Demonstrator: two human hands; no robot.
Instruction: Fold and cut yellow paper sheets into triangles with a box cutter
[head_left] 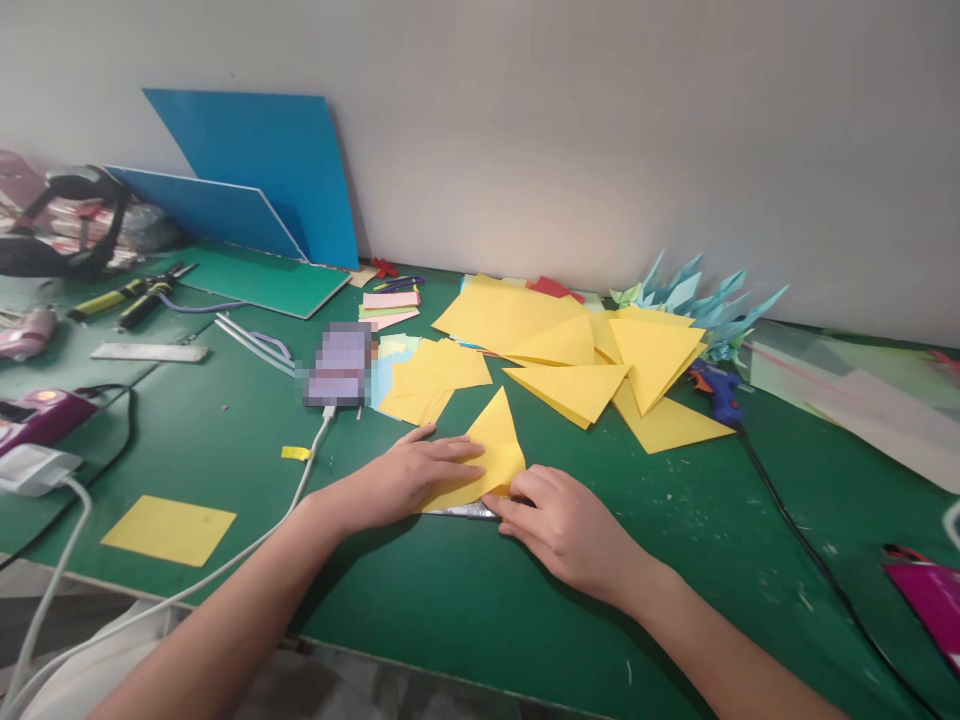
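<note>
A folded yellow paper (499,440) lies on the green table in front of me, one corner pointing away from me. My left hand (420,475) rests flat on its left part with the fingers spread. At its lower right corner, my right hand (551,520) pinches the paper edge between curled fingers. A silvery flat object (469,510) shows under the near edge, partly hidden by the paper and my right fingers. Beyond my hands lie more yellow papers, among them a folded triangle (574,390) and a large sheet (525,320).
A phone (341,365) with a white cable is left of the papers. Blue paper leaves (712,300) and a blue glue gun (720,390) are at the right. Pliers (142,295), blue boards (277,170) and a yellow rectangle (171,530) are on the left.
</note>
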